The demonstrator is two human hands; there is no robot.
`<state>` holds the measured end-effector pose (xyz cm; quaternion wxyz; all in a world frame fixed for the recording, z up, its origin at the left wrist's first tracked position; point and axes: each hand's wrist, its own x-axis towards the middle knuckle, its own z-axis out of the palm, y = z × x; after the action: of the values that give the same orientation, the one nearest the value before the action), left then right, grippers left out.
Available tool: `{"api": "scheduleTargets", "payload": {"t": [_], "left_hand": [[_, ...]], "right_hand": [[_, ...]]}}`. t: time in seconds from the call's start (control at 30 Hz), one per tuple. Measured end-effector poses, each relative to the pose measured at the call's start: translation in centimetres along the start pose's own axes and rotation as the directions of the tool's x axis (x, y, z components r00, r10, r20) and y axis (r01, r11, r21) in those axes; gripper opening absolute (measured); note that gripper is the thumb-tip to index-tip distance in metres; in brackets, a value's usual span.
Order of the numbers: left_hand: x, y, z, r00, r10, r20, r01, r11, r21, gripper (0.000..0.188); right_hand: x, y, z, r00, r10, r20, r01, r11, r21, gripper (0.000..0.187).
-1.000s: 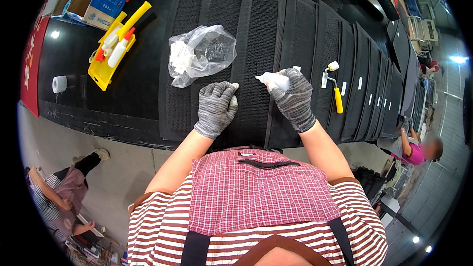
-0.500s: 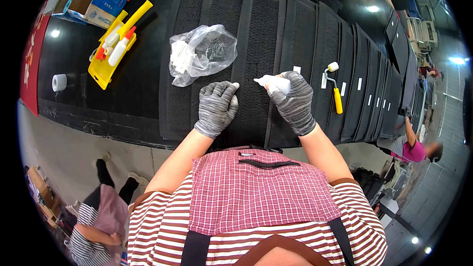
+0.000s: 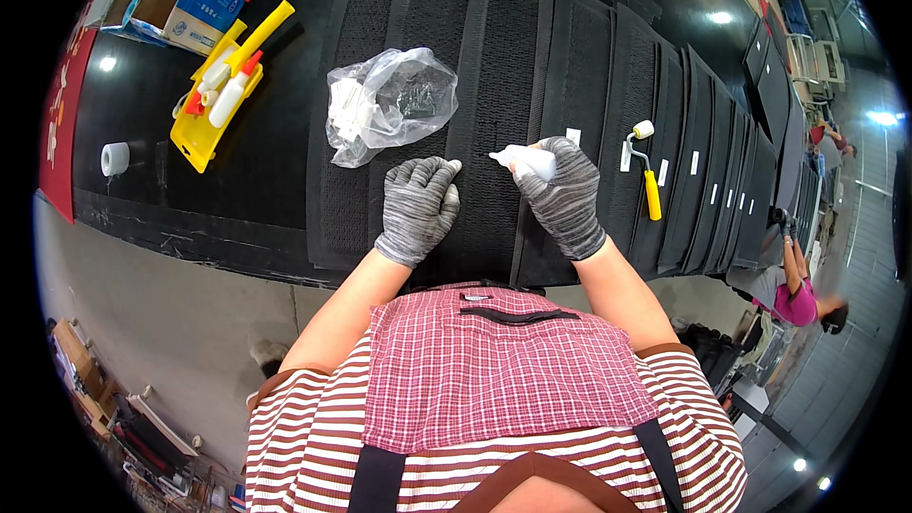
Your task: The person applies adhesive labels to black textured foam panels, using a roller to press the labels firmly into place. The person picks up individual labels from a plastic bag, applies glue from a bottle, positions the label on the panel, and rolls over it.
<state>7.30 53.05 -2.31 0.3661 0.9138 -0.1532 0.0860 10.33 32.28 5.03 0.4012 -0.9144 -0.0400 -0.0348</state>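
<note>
R hand (image 3: 573, 195), in a streaky grey glove, is clamped on a white squeeze btl (image 3: 534, 161), held tilted w/ its nozzle pointing L, over the row of dark textured mats (image 3: 499, 47). Can't tell if the nozzle tip touches the mat below. L hand (image 3: 418, 209), same kind of glove, is curled low over the mats, to the L of the nozzle & well apart from R hand; fingers bent in, 1 fingertip bare. Can't tell if L hand grips anything.

Just beyond L hand: a clear plastic bag (image 3: 388, 123) w/ white pcs in it, lying on the mats. R of R hand: a small roller w/ yellow handle (image 3: 652, 192) & white head, also on the mats. Mats overlap along the table (image 3: 142, 123); several carry small white labels (image 3: 694, 162).

Far L on the table: yellow tray (image 3: 196, 144) holding a white btl w/ red cap (image 3: 228, 103) & other bits; nearer the table edge, 1 white roll (image 3: 115, 160). Blue/brown cardboard box (image 3: 214, 5) at upper L. Far R, a co-worker in a pink top (image 3: 796, 304), arms toward the table.
</note>
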Motion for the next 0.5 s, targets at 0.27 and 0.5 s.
{"api": "scheduleTargets", "payload": {"t": [0.27,0.5], "left_hand": [[0.1,0.1,0.0,1.0,0.0,-0.01,0.001,1.0,0.016,0.034],[0.2,0.1,-0.1,1.0,0.007,-0.01,-0.007,1.0,0.001,0.034]], "right_hand": [[1.2,-0.4,-0.5,0.996,-0.074,-0.047,0.073,0.997,-0.007,0.026],[2.8,-0.4,1.0,0.997,-0.049,-0.062,0.05,0.998,0.022,0.028]]}}
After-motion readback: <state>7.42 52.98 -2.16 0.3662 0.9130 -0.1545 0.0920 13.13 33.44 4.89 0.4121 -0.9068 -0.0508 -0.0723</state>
